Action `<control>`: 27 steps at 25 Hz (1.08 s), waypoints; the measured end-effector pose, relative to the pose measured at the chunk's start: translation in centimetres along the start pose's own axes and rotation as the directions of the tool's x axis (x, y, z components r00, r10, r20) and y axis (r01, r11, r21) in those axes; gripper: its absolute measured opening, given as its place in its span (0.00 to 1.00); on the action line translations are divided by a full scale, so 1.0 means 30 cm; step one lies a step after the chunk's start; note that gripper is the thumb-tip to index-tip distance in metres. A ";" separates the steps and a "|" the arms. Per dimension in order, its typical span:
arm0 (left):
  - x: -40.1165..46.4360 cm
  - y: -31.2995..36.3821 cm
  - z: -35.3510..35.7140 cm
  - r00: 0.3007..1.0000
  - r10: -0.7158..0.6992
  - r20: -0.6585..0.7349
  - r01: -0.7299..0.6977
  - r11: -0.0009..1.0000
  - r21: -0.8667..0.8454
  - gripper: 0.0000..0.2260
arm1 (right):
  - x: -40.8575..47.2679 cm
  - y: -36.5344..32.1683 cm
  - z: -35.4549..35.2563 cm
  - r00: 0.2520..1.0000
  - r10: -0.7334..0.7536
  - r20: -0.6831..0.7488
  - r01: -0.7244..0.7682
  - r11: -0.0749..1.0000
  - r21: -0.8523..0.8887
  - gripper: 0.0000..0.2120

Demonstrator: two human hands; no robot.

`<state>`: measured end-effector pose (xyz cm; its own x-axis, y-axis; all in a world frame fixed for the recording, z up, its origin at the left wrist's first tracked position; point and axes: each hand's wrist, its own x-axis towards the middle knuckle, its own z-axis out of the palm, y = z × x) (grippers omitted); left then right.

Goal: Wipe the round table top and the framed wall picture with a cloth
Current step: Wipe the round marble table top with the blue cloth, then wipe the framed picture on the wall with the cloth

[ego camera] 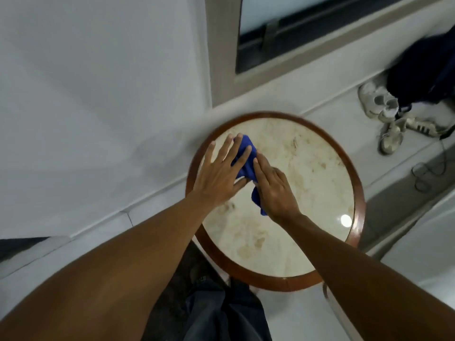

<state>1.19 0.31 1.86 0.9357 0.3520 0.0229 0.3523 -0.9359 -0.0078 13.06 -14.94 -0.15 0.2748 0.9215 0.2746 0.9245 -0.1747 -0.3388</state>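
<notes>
Two bare hands over the round table top (302, 173), both in contact with one blue cloth (246, 166). Left hand (219, 175): palm down, fingers spread and extended, flat on the left portion of the cloth; no closed grip, pressing only. Right hand (275, 190): palm down on the right portion of the cloth, fingers extended toward the far edge, thumb side hidden; grasp of the fabric not determinable, appears pressed flat. Cloth bunched between and beneath both hands, one tail protruding near the right wrist. Cloth position: left-of-centre on the table top, toward the far rim.

Table top: pale marble-like disc with brownish stains, enclosed by a reddish-brown wooden rim (358, 193). Bright light reflection near the right rim. Table placed on a pale tiled floor (418, 254), close to a white wall (98, 70).

Upper frame: window (283, 25) with a beige surround. Upper right: dark bag (428, 70) on the floor, touching a cluster of white sneakers (386, 112). Thin black cable (428, 173) looped on the floor near the sneakers. Framed wall picture not visible. Dark trousers (221, 311) at bottom centre, just beside the near rim.
</notes>
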 end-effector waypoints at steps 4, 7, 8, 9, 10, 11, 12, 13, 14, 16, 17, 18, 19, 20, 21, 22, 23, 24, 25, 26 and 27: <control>-0.044 -0.149 -0.498 0.981 -0.108 -0.160 0.111 0.994 0.010 0.34 | 0.266 -0.216 -0.343 0.972 -0.201 -0.124 0.200 0.980 -0.022 0.23; -0.109 -0.270 -0.909 0.933 -0.167 -0.318 0.199 0.978 0.070 0.35 | 0.501 -0.425 -0.626 0.910 -0.344 -0.231 0.334 0.939 -0.084 0.28; -0.129 -0.313 -1.048 0.906 -0.178 -0.384 0.232 0.968 0.099 0.34 | 0.589 -0.501 -0.719 0.876 -0.392 -0.281 0.379 0.920 -0.102 0.30; -0.148 -0.349 -1.173 0.879 -0.180 -0.441 0.257 0.959 0.121 0.34 | 0.665 -0.573 -0.804 0.842 -0.429 -0.328 0.415 0.903 -0.114 0.31; -0.168 -0.389 -1.303 0.850 -0.184 -0.494 0.289 0.946 0.145 0.34 | 0.743 -0.652 -0.893 0.804 -0.456 -0.382 0.444 0.887 -0.124 0.33; -0.191 -0.429 -1.437 0.821 -0.178 -0.543 0.313 0.935 0.167 0.33 | 0.818 -0.736 -0.983 0.761 -0.483 -0.434 0.478 0.869 -0.128 0.34; -0.208 -0.463 -1.551 0.791 -0.169 -0.587 0.332 0.926 0.180 0.33 | 0.881 -0.808 -1.055 0.719 -0.493 -0.490 0.499 0.857 -0.130 0.34; -0.227 -0.503 -1.673 0.756 -0.148 -0.637 0.349 0.915 0.202 0.33 | 0.950 -0.887 -1.132 0.668 -0.500 -0.552 0.523 0.842 -0.130 0.34; -0.246 -0.540 -1.787 0.724 -0.119 -0.680 0.364 0.902 0.230 0.32 | 1.010 -0.958 -1.199 0.623 -0.497 -0.604 0.539 0.833 -0.129 0.34; -0.290 -0.609 -2.008 0.656 -0.076 -0.751 0.417 0.866 0.277 0.33 | 1.117 -1.101 -1.335 0.538 -0.480 -0.692 0.546 0.825 -0.147 0.32; -0.310 -0.641 -2.107 0.621 -0.063 -0.781 0.444 0.850 0.284 0.33 | 1.166 -1.169 -1.396 0.492 -0.477 -0.728 0.540 0.824 -0.175 0.31; -0.323 -0.679 -2.210 0.589 -0.054 -0.806 0.470 0.834 0.288 0.33 | 1.225 -1.240 -1.462 0.452 -0.463 -0.763 0.528 0.828 -0.189 0.28; -0.332 -0.715 -2.294 0.567 -0.053 -0.822 0.500 0.815 0.292 0.34 | 1.276 -1.304 -1.517 0.446 -0.440 -0.779 0.506 0.842 -0.186 0.26; -0.344 -0.755 -2.365 0.548 -0.066 -0.834 0.538 0.791 0.291 0.34 | 1.322 -1.366 -1.569 0.464 -0.415 -0.783 0.469 0.865 -0.181 0.25; -0.358 -0.802 -2.426 0.533 -0.090 -0.841 0.577 0.766 0.283 0.34 | 1.364 -1.421 -1.612 0.505 -0.390 -0.770 0.424 0.889 -0.173 0.26; -0.371 -0.848 -2.465 0.526 -0.125 -0.841 0.612 0.742 0.273 0.35 | 1.401 -1.460 -1.631 0.559 -0.365 -0.745 0.377 0.912 -0.165 0.27; -0.385 -0.896 -2.496 0.524 -0.156 -0.837 0.643 0.718 0.268 0.35 | 1.439 -1.488 -1.636 0.601 -0.352 -0.718 0.341 0.925 -0.169 0.30; -0.401 -0.940 -2.506 0.521 -0.176 -0.835 0.668 0.693 0.271 0.35 | 1.468 -1.502 -1.618 0.626 -0.351 -0.696 0.319 0.930 -0.182 0.34; -0.416 -0.984 -2.506 0.518 -0.183 -0.835 0.687 0.672 0.279 0.35 | 1.492 -1.508 -1.589 0.640 -0.353 -0.683 0.306 0.932 -0.195 0.39; -0.427 -1.023 -2.499 0.522 -0.184 -0.833 0.691 0.663 0.286 0.35 | 1.513 -1.508 -1.554 0.643 -0.351 -0.680 0.297 0.933 -0.201 0.44; -0.433 -1.055 -2.482 0.528 -0.179 -0.830 0.687 0.664 0.294 0.34 | 1.526 -1.502 -1.515 0.643 -0.346 -0.683 0.287 0.936 -0.204 0.47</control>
<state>-23.50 24.20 76.25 0.4153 0.3407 0.8435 0.8827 -0.3751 -0.2831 -4.00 19.36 68.59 0.0371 0.4156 0.9088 0.9981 0.0301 -0.0545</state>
